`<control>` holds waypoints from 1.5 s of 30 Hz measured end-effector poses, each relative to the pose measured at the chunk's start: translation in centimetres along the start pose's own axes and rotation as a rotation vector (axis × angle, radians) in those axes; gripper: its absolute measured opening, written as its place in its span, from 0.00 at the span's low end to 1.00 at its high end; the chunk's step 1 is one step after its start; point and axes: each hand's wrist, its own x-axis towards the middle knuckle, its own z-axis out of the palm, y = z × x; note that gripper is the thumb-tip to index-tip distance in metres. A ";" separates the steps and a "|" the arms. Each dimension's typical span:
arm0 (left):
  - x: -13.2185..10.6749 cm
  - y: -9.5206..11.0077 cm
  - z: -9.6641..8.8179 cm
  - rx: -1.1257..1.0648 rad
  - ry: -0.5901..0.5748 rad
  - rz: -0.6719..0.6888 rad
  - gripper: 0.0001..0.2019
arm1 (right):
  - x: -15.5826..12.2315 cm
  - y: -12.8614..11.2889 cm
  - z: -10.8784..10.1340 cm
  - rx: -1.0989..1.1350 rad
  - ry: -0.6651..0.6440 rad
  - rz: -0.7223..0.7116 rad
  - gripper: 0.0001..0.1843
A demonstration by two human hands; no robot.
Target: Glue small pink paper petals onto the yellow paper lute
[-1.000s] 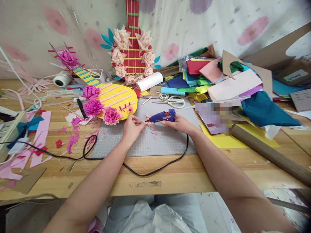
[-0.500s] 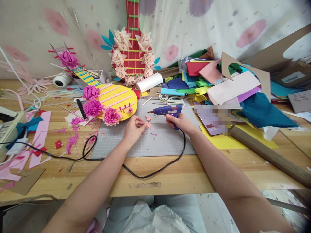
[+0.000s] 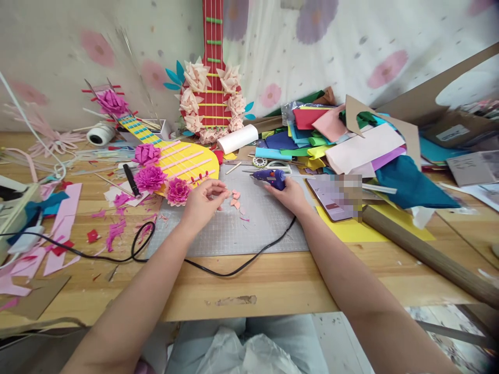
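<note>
My right hand (image 3: 289,194) is wrapped round a blue hot glue gun (image 3: 275,178), low over the grey cutting mat (image 3: 268,234); its nozzle points left and its black cord (image 3: 249,266) trails across the table edge. My left hand (image 3: 206,200) has its fingertips pinched together at the lower edge of a yellow paper guitar (image 3: 195,158); whatever is between them is too small to make out. Several small pink paper petals (image 3: 235,199) lie on the mat just right of my left hand. Magenta paper flowers (image 3: 150,178) and tiny red pieces decorate the guitar.
Behind stands a red guitar (image 3: 214,98) with pale paper flowers. A white roll (image 3: 237,138) and scissors (image 3: 278,167) lie nearby. Coloured paper is heaped at right, beside a phone-like flat item (image 3: 331,200) and a brown tube (image 3: 424,252). Pink scraps (image 3: 64,226) litter the left.
My left hand has moved left, away from the pink petals towards the yellow guitar. My right hand has turned and lowered the glue gun. The view has shifted slightly.
</note>
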 end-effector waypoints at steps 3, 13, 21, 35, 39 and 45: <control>1.0 1.6 -2.0 0.047 0.023 0.031 0.15 | -0.7 -0.3 -1.4 -0.078 0.065 -0.080 0.27; 4.3 4.5 -8.2 0.226 0.050 0.102 0.15 | -2.3 -5.8 -3.6 -0.095 -0.424 -0.116 0.20; 5.2 4.7 -8.8 0.301 -0.002 -0.013 0.20 | -0.2 -12.6 5.9 0.339 -0.152 -0.367 0.26; 6.2 4.6 -9.6 0.585 -0.070 -0.101 0.18 | 0.0 -16.7 9.6 0.003 0.075 -0.233 0.14; 6.4 4.3 -9.6 0.675 -0.057 -0.077 0.20 | -0.1 -16.5 10.1 0.012 0.091 -0.209 0.11; 6.5 4.1 -8.7 0.794 -0.051 -0.070 0.21 | -0.3 -15.6 10.1 0.187 0.066 -0.160 0.11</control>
